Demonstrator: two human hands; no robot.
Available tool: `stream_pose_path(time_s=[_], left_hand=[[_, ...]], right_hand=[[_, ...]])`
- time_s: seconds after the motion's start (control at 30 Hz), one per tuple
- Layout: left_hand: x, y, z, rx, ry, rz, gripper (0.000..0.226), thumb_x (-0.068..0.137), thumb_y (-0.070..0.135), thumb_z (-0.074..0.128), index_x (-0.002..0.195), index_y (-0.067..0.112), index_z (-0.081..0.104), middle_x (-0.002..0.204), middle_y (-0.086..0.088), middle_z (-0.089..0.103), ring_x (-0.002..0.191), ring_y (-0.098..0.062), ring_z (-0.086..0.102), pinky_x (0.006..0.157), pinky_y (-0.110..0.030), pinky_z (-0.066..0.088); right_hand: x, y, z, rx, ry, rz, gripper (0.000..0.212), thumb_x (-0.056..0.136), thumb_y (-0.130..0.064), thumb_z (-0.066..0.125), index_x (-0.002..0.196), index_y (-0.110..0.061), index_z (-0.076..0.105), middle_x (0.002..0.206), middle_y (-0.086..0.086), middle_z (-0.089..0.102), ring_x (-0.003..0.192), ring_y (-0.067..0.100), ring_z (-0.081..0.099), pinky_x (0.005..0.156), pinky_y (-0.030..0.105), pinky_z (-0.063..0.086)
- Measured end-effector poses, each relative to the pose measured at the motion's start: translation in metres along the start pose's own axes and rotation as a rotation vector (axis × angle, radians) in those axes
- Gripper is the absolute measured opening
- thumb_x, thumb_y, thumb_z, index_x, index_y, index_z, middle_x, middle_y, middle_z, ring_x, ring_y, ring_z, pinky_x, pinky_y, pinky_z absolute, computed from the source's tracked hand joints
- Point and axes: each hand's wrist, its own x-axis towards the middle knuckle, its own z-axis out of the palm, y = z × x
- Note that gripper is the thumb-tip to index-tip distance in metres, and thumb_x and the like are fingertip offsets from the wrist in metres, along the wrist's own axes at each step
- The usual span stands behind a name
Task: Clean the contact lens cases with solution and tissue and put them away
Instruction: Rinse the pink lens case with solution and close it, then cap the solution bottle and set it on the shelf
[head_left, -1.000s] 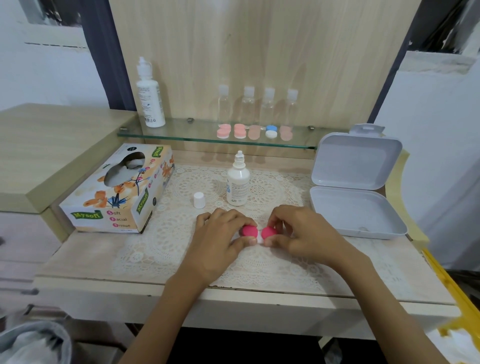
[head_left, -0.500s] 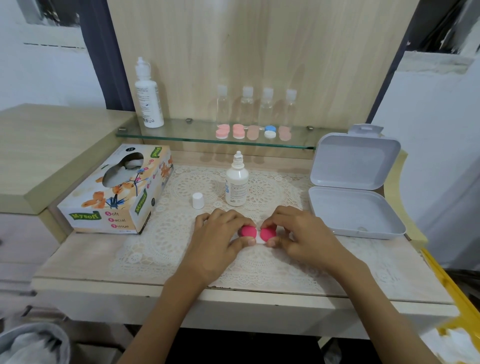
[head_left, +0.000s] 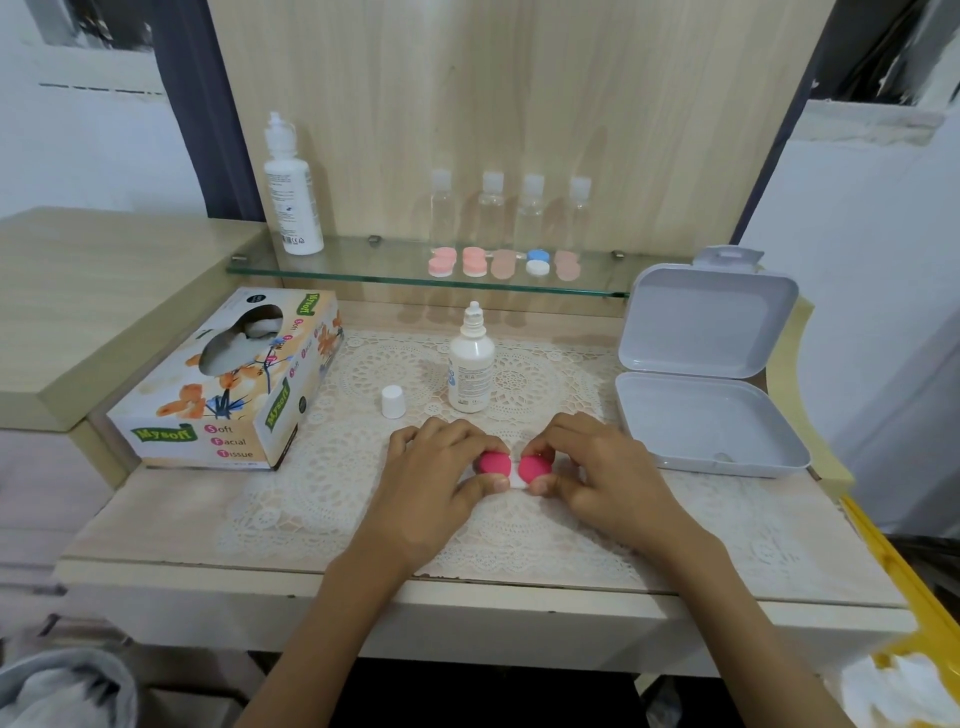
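Grip: left hand (head_left: 436, 478) pinching left pink cap (head_left: 493, 462) between thumb and fingers; right hand (head_left: 597, 473) pinching right pink cap (head_left: 536, 467) likewise; both snug on caps.
Case: contact lens case (head_left: 517, 479), white body between caps, flat on lace mat (head_left: 363, 493), just in front of solution bottle (head_left: 471, 364).
Handling: likely light, rigid, small, slippery if wet; best taken by cap rims, body pressed down while twisting.
Bottle cap (head_left: 393, 401): off, just left of solution bottle.
Tissue box (head_left: 228, 384): farther left.
Storage box (head_left: 706, 405): open, right of solution bottle.
Spare cases (head_left: 474, 261): on glass shelf (head_left: 332, 270) behind solution bottle.
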Motion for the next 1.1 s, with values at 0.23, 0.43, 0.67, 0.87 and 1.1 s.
stream_pose_path(time_s=[0.23,0.43,0.67,0.87,1.1], left_hand=[[-0.002,-0.001,-0.001,-0.008,-0.016,0.000,0.056,0.078,0.067,0.026,0.116,0.041,0.056,0.111,0.025,0.052,0.107,0.001,0.038,0.095,-0.026,0.020],[-0.002,-0.002,-0.001,-0.009,-0.015,0.014,0.056,0.079,0.065,0.026,0.121,0.041,0.055,0.112,0.027,0.051,0.108,0.001,0.037,0.094,-0.025,0.019],[-0.004,-0.001,0.001,0.063,-0.007,0.006,0.066,0.084,0.058,0.019,0.136,0.027,0.044,0.136,0.012,0.047,0.126,-0.005,0.035,0.106,-0.021,0.014],[-0.005,0.002,0.002,0.142,-0.136,-0.034,0.084,0.079,0.062,-0.005,0.149,0.023,0.020,0.157,0.008,0.010,0.142,0.000,0.001,0.116,-0.024,-0.007],[-0.005,0.003,0.001,0.174,-0.166,-0.048,0.087,0.075,0.064,-0.011,0.150,0.024,0.012,0.157,0.009,0.002,0.141,0.001,-0.006,0.114,-0.022,-0.011]], right_hand=[[0.000,0.001,-0.009,0.198,-0.140,0.062,0.027,0.079,-0.038,0.072,0.105,-0.030,0.068,0.092,-0.019,0.057,0.085,0.003,0.051,0.073,0.016,0.038],[-0.006,-0.001,-0.013,0.253,-0.128,-0.014,0.033,0.080,-0.020,0.071,0.114,-0.023,0.069,0.101,-0.016,0.066,0.092,0.005,0.054,0.080,0.010,0.038],[-0.007,-0.009,-0.017,0.303,-0.102,0.122,0.024,0.071,-0.024,0.080,0.092,-0.025,0.069,0.086,-0.013,0.063,0.080,0.007,0.054,0.067,0.012,0.038],[0.006,-0.014,-0.030,0.210,-0.038,0.181,0.022,0.066,-0.029,0.077,0.085,-0.029,0.066,0.082,-0.015,0.064,0.074,0.010,0.054,0.069,0.035,0.051],[0.061,-0.013,-0.084,0.116,0.146,0.250,0.020,0.069,-0.025,0.077,0.086,-0.024,0.066,0.079,-0.018,0.063,0.067,0.006,0.052,0.063,0.029,0.042]])
